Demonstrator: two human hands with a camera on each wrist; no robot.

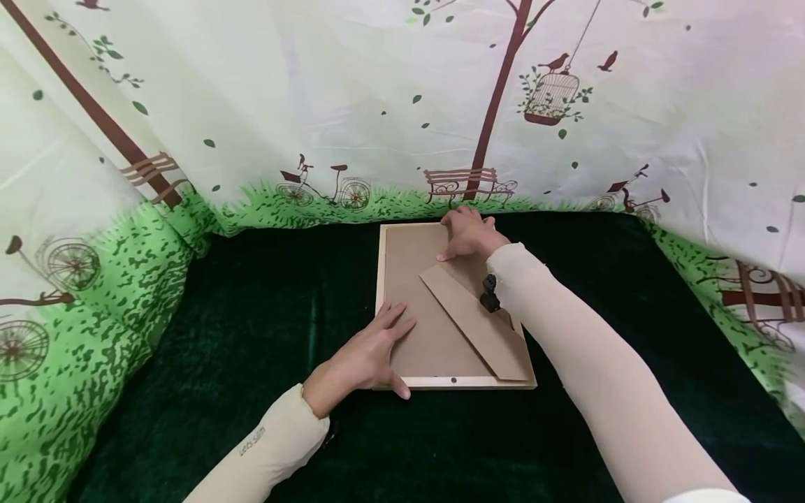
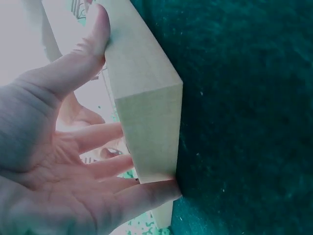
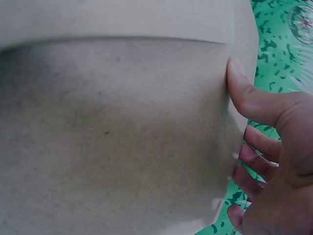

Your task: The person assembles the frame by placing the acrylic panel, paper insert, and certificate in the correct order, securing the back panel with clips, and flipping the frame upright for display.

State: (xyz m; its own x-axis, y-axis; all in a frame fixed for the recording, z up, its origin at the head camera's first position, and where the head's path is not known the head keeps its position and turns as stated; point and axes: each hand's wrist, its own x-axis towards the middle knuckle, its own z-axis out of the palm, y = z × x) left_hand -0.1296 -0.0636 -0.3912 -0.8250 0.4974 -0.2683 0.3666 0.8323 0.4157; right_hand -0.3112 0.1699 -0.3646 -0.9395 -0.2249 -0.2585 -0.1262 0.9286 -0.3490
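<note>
A light wood picture frame (image 1: 434, 383) lies on the dark green cloth with its brown backing board (image 1: 411, 279) facing up. A slanting stand flap (image 1: 478, 325) is attached to the board. My left hand (image 1: 367, 353) rests at the near left corner, fingers spread over the left side and thumb against the near edge. In the left wrist view, the frame's pale corner (image 2: 146, 117) sits between thumb and little finger. My right hand (image 1: 470, 234) holds the board's far edge. In the right wrist view, its thumb (image 3: 244, 95) presses on the board, with the other fingers beyond the edge.
Dark green velvety cloth (image 1: 270, 307) covers the table around the frame. Behind and at both sides hangs a pale curtain (image 1: 352, 91) printed with trees, benches, bicycles and grass. A small black device (image 1: 490, 293) sits at the right wrist, over the flap in the head view.
</note>
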